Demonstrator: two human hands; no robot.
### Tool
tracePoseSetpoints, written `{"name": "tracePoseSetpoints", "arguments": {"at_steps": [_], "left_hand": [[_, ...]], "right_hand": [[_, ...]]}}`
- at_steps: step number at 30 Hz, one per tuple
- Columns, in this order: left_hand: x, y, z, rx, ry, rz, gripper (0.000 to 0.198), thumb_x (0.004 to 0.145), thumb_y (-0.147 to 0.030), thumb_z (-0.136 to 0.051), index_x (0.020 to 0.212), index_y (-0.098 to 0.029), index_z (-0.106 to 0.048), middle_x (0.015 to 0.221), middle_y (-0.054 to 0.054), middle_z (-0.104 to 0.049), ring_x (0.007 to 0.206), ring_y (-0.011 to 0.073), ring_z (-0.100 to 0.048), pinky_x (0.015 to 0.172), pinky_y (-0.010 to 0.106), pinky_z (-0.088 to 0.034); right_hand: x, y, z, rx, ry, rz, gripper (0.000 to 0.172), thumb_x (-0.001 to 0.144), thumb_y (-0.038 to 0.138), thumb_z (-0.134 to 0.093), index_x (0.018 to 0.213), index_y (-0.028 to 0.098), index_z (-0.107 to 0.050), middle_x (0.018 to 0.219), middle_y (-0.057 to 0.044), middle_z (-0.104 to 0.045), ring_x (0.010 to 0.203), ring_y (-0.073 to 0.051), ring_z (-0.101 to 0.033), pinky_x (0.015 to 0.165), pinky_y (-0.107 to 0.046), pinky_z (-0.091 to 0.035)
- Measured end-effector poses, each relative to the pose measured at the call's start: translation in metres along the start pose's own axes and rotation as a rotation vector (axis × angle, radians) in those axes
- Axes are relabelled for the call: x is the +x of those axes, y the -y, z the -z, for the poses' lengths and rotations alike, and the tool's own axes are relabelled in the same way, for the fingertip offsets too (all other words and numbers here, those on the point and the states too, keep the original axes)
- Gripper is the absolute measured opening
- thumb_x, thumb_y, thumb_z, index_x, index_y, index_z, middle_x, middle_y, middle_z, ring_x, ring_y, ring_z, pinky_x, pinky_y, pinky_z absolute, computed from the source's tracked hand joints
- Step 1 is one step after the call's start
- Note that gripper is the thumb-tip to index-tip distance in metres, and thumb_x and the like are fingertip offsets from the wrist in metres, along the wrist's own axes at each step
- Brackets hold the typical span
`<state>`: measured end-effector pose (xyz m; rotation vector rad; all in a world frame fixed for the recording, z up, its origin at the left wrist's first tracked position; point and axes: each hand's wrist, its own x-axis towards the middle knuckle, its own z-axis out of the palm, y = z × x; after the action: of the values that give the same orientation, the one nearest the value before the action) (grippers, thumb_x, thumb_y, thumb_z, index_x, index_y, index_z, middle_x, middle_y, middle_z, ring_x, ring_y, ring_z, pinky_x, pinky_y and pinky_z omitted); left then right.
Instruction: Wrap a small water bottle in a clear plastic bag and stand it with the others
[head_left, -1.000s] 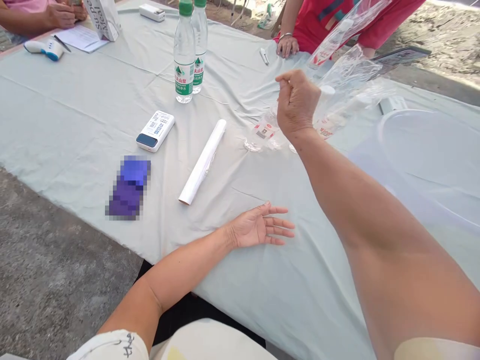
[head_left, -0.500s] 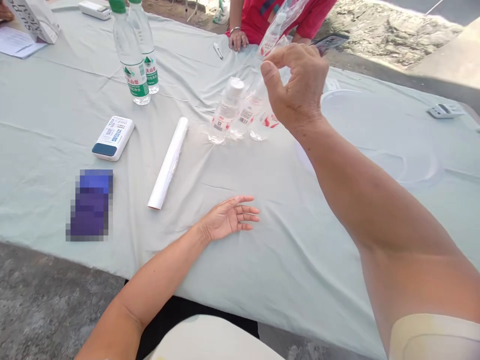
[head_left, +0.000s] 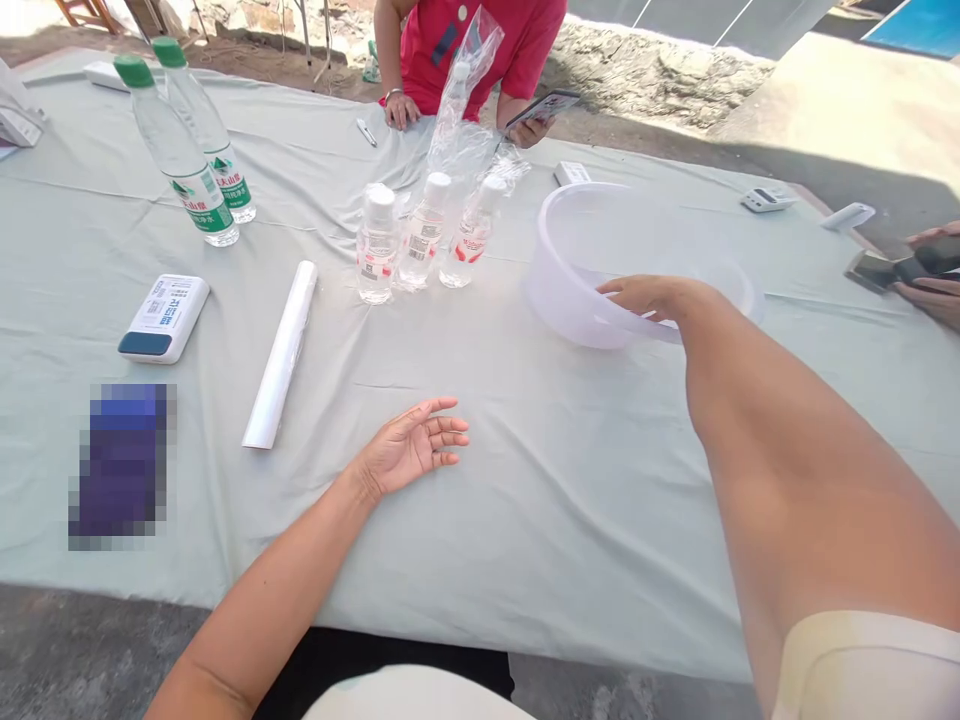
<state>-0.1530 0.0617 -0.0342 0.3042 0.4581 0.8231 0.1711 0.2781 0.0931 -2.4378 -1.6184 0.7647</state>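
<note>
My left hand (head_left: 416, 445) lies on the grey-green tablecloth (head_left: 480, 540), palm turned up and to the side, fingers apart, holding nothing. My right hand (head_left: 645, 295) reaches over the near rim of a round translucent plastic basin (head_left: 559, 300). Its visible fingers stretch left inside the basin; the wrist crosses the rim and hides part of it. I see nothing held in those fingers. Left of the basin stand three small clear bottles with white caps, the nearest to it being a bottle with red print (head_left: 469, 245). A white roll (head_left: 281, 355) lies left of my left hand.
Two tall green-capped water bottles (head_left: 199, 200), a white power bank (head_left: 165, 320) and a blurred dark object (head_left: 120, 460) are on the left. Clear plastic wrap (head_left: 465, 120) stands behind the small bottles. Across the table, a person in red (head_left: 427, 60) holds a phone (head_left: 544, 108). Another person's hands (head_left: 934, 280) show at right.
My right hand has come down from above the small bottles into the basin, moving right. My left hand stays resting on the cloth. The view has shifted right.
</note>
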Motion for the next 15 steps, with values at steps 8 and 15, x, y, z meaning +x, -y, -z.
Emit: {"name": "tracePoseSetpoints", "arguments": {"at_steps": [8, 15], "left_hand": [[-0.001, 0.001, -0.001, 0.014, -0.004, -0.001, 0.031, 0.091, -0.037, -0.066, 0.116, -0.019, -0.066, 0.105, 0.01, -0.069, 0.097, 0.0219, -0.068, 0.077, 0.032, -0.052], [-0.004, 0.003, 0.0, 0.024, 0.001, -0.013, 0.034, 0.088, -0.037, -0.07, 0.115, -0.018, -0.065, 0.103, 0.011, -0.07, 0.096, 0.0221, -0.068, 0.078, 0.033, -0.051]], "right_hand": [[-0.051, 0.027, -0.018, -0.031, -0.265, 0.211, 0.029, 0.093, 0.042, -0.051, 0.105, 0.022, -0.068, 0.099, -0.012, -0.07, 0.087, -0.022, -0.059, 0.082, -0.042, -0.043], [-0.083, 0.01, -0.042, -0.495, -0.231, 0.219, 0.023, 0.086, 0.038, -0.048, 0.102, 0.027, -0.061, 0.088, -0.015, -0.07, 0.078, -0.035, -0.063, 0.057, -0.042, -0.044]]}}
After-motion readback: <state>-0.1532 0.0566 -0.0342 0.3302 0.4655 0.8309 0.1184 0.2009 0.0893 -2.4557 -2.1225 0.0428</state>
